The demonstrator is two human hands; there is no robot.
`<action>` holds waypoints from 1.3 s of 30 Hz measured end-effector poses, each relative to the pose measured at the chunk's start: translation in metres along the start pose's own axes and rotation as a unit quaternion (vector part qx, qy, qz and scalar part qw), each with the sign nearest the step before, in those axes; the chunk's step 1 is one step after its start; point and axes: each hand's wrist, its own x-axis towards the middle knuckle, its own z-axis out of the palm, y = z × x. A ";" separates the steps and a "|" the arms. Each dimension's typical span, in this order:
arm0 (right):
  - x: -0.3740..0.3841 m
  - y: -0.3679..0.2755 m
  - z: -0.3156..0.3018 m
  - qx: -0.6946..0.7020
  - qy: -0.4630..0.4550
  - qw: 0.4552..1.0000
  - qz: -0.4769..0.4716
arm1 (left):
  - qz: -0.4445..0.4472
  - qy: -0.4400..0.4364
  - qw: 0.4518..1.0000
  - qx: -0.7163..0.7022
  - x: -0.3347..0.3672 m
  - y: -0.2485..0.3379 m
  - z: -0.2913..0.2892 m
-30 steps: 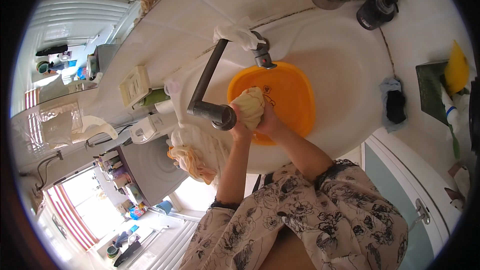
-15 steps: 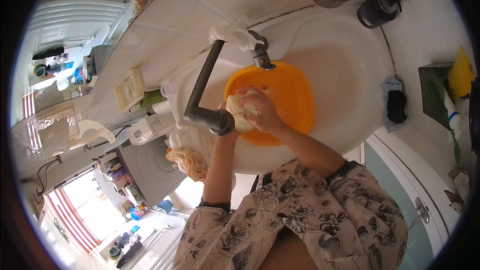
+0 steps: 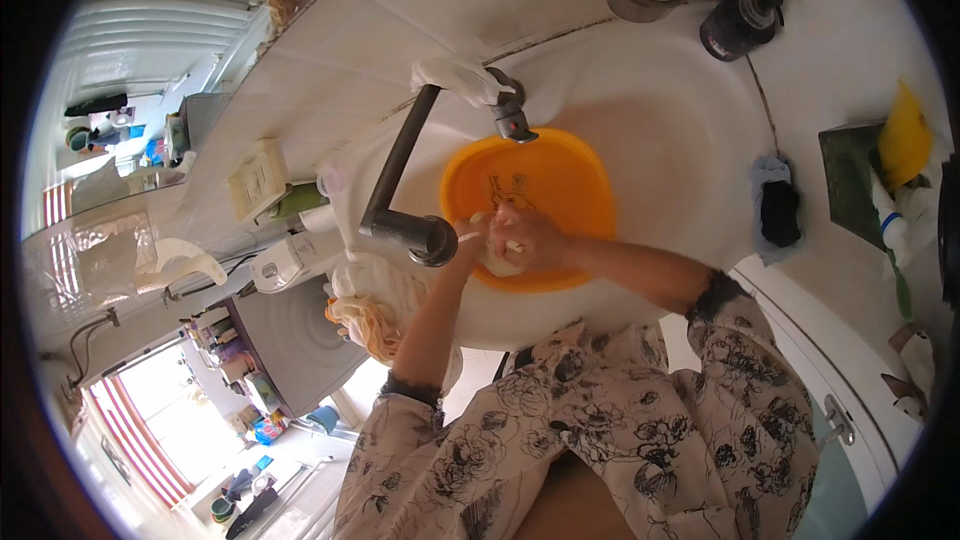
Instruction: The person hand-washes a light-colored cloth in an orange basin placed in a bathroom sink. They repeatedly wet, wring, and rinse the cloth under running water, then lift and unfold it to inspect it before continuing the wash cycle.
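Both hands are together over an orange basin (image 3: pixel 578 180) that sits in the white sink. My right hand (image 3: pixel 532 238) is closed on a cream-coloured cloth (image 3: pixel 500 264), its fingers curled over the top. Beside it, my left hand (image 3: pixel 469 248) grips the same bunched cloth, partly hidden behind the end of the dark swivel spout (image 3: pixel 405 230). Only small folds of the cloth show between and below the fingers. A dark line drawing is visible on the basin's bottom, past my hands.
The dark tap (image 3: pixel 514 122) rises behind the basin, with white cloth (image 3: pixel 455 77) draped over its arm. More white and orange cloth (image 3: pixel 368 315) hangs at the sink's left edge. A dark pump bottle (image 3: pixel 738 28) and a brown bin (image 3: pixel 640 0) stand at the back right.
The cloth was a larger, looser bundle held up; now it is squeezed smaller between my hands. Both hands sit slightly lower, and my right elbow has swung outward.
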 end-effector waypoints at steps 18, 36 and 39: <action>-0.082 -0.040 -0.080 0.289 0.373 0.722 0.506 | 0.117 0.252 0.953 0.117 -0.043 -0.031 -0.015; -0.081 -0.019 -0.030 0.436 0.159 0.736 0.493 | 0.214 0.177 0.958 -0.065 -0.128 0.043 -0.078; -0.075 -0.020 -0.026 0.530 0.094 0.682 0.495 | 0.225 0.190 0.955 -0.043 -0.132 0.060 -0.085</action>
